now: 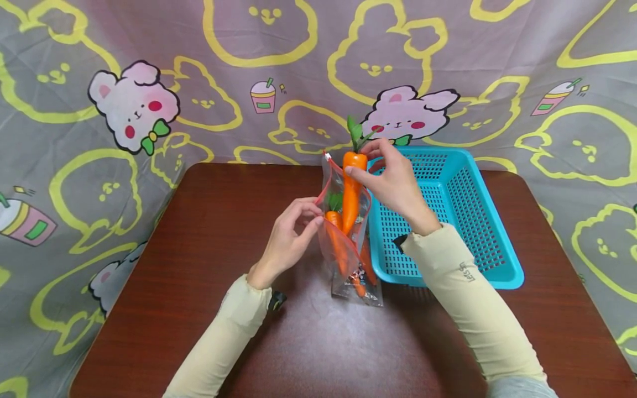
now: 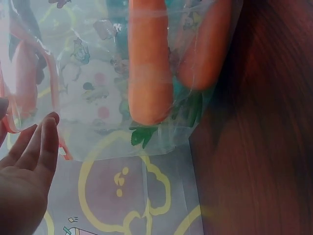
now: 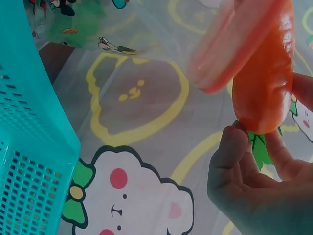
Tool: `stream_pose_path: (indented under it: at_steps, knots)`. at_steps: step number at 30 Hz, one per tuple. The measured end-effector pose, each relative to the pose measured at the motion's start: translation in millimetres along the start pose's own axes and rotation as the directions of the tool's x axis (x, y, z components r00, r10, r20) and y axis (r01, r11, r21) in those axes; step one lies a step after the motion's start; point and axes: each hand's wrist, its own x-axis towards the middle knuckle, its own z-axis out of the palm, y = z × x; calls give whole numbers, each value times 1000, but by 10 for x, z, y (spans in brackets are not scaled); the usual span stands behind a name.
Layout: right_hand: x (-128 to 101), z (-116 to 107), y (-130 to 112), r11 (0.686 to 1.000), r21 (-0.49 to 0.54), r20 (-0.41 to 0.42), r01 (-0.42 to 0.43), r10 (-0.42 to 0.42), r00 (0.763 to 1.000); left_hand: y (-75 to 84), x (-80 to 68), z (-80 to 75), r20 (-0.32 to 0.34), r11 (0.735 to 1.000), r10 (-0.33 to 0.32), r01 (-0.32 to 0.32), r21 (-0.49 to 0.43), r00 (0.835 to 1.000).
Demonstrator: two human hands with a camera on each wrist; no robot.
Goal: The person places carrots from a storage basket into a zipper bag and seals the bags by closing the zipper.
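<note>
An orange carrot (image 1: 352, 190) with green leaves stands nearly upright, its lower end inside a clear zip bag (image 1: 370, 299) with a red-edged mouth. My right hand (image 1: 393, 182) grips the carrot near its leafy top; the right wrist view shows thumb and fingers about the carrot (image 3: 264, 105). At the bag's left rim, my left hand (image 1: 291, 235) pinches the red edge between thumb and fingers. More carrots lie inside the bag, among them one carrot (image 2: 149, 63) seen through the plastic in the left wrist view. The bag's printed film partly blurs them.
A turquoise plastic basket (image 1: 490, 221) with perforated walls sits right of the bag, under my right forearm. Both stand on a dark reddish-brown wooden table (image 1: 214, 221). Behind the table hangs a grey curtain (image 1: 308, 50) printed with cartoon animals.
</note>
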Motion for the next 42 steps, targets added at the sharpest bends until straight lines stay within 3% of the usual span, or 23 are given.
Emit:
stream_pose_path:
  at_steps: [10,18,27,34,42]
  knots:
    - [-56,96,-24,995,-78,48,55,-52,998,0,9,9,-20,1000,-5,4,-14,1000]
    - [-102,129,-40,989,-140,74,54,-44,996,20,16,12,-40,998,-60,59,-22,997]
    - [-146,148,-55,978,-190,113,89,-68,991,327,56,-25,-58,998,-67,66,-16,996]
    - [-181,148,-78,969,-235,165,80,-42,985,57,14,25,-63,995,-83,80,-52,995]
    - [-180,87,-51,970,-232,196,79,-33,980,4,4,5,-72,999,-35,32,-37,997]
